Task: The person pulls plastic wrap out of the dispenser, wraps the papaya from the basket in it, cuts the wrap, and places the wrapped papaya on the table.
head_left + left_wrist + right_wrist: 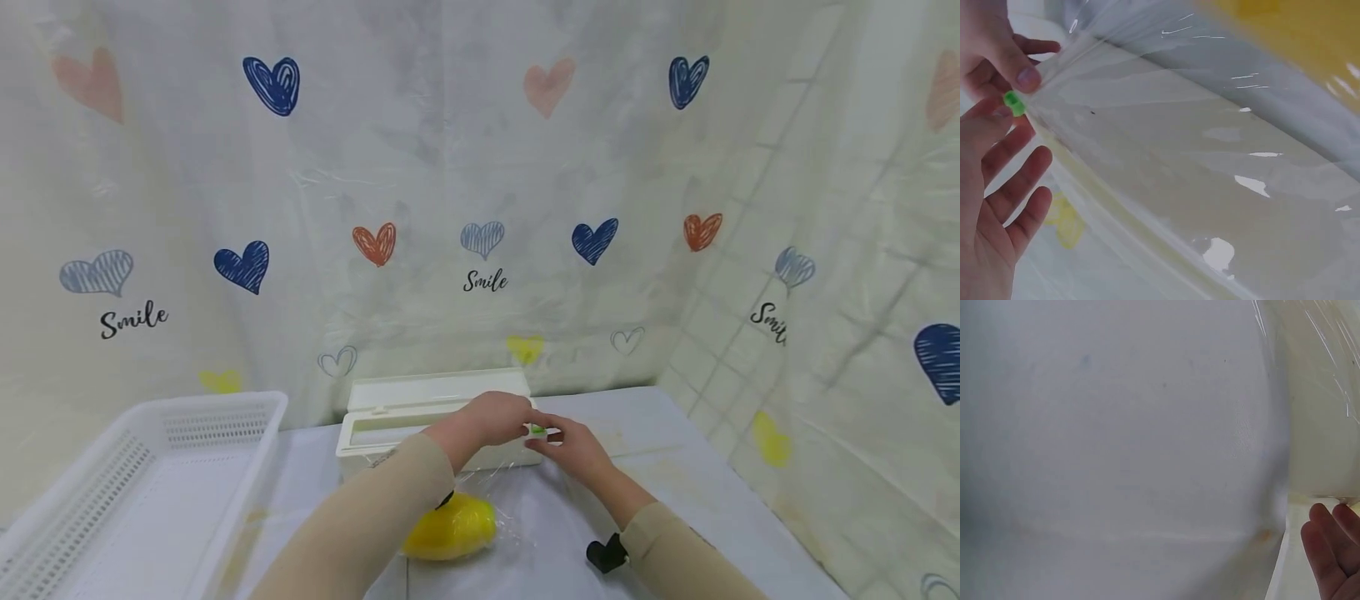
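Observation:
A white plastic wrap dispenser [450, 454] stands on the table with its lid [442, 385] raised. Clear plastic wrap [1147, 125] stretches from it towards the near side, over a yellow rounded object [459, 529]. At the dispenser's right end sits a small green slide cutter [1014, 103], pinched by thumb and finger of my left hand [495, 417]; its other fingers spread loosely. My right hand [572, 446] grips the wrap at that same corner, thumb on the film. In the right wrist view, right-hand fingers [1335, 550] show beside the dispenser's end.
A large white plastic basket [262, 450] with perforated walls stands at the left. A pale sheet covers the table [637, 467]. Behind and to the right hangs a curtain [420, 317] printed with hearts.

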Demonstrator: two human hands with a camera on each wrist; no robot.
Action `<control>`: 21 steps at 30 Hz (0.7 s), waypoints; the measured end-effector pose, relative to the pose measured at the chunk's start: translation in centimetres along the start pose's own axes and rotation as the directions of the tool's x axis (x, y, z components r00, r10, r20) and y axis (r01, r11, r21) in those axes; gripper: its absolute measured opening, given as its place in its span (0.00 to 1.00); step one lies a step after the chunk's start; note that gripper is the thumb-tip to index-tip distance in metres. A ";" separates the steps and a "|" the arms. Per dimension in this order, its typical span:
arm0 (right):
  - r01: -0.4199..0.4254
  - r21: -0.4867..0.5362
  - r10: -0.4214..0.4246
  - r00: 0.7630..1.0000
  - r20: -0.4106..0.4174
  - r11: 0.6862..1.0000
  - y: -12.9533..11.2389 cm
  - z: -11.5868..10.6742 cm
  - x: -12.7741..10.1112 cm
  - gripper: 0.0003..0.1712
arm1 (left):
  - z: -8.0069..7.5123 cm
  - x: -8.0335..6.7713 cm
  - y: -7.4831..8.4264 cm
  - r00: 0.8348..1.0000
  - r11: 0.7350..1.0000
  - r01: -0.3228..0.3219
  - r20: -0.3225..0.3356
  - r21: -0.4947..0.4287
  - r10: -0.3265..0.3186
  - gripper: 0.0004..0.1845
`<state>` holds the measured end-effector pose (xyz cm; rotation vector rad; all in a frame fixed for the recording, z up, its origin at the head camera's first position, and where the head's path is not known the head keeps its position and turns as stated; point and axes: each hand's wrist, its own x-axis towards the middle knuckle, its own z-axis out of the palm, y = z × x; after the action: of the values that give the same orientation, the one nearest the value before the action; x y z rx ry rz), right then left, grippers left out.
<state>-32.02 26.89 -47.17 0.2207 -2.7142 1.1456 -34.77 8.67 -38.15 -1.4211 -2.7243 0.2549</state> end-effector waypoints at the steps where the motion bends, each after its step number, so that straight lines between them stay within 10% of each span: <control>1: 0.001 0.005 -0.001 1.000 0.002 1.000 -0.1 0.0 0.0 0.34 | 0.0 0.0 0.0 1.000 1.000 -0.008 -0.002 0.007 0.008 0.21; 21: 0.003 -0.046 -0.003 1.000 0.012 0.999 -0.2 -0.1 0.1 0.31 | -0.8 1.3 -0.1 0.998 0.986 0.053 0.040 -0.156 -0.047 0.13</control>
<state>-32.05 26.82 -46.92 0.2256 -2.7460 1.0834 -35.52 9.75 -37.37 -1.3934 -2.8614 0.0647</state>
